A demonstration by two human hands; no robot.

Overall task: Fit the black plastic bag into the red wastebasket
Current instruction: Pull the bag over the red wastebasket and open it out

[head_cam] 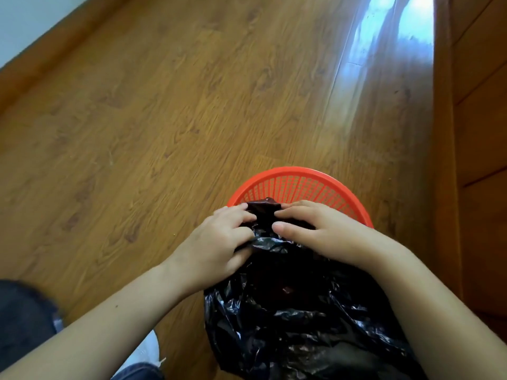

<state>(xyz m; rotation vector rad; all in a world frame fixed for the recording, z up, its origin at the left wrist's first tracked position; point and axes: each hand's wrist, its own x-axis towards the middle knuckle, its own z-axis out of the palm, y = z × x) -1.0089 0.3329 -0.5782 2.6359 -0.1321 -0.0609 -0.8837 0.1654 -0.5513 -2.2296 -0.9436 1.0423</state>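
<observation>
bag film looks thin, limp and slippery; we judge its top edge the best hold. left hand (219,242) and right hand (321,231) pinch the black plastic bag (296,319) there, fingers closed, above the red wastebasket (296,185). basket interior mostly hidden; contents unclear.

Daylight, bright and even. Strong white glare streak on wooden floor (384,45) at upper right, blowing out the grain there. Soft, faint shadows. Wide-angle bowing along the frame edges. Slight overall softness; black plastic bag (296,319) shows scattered specular highlights.
</observation>
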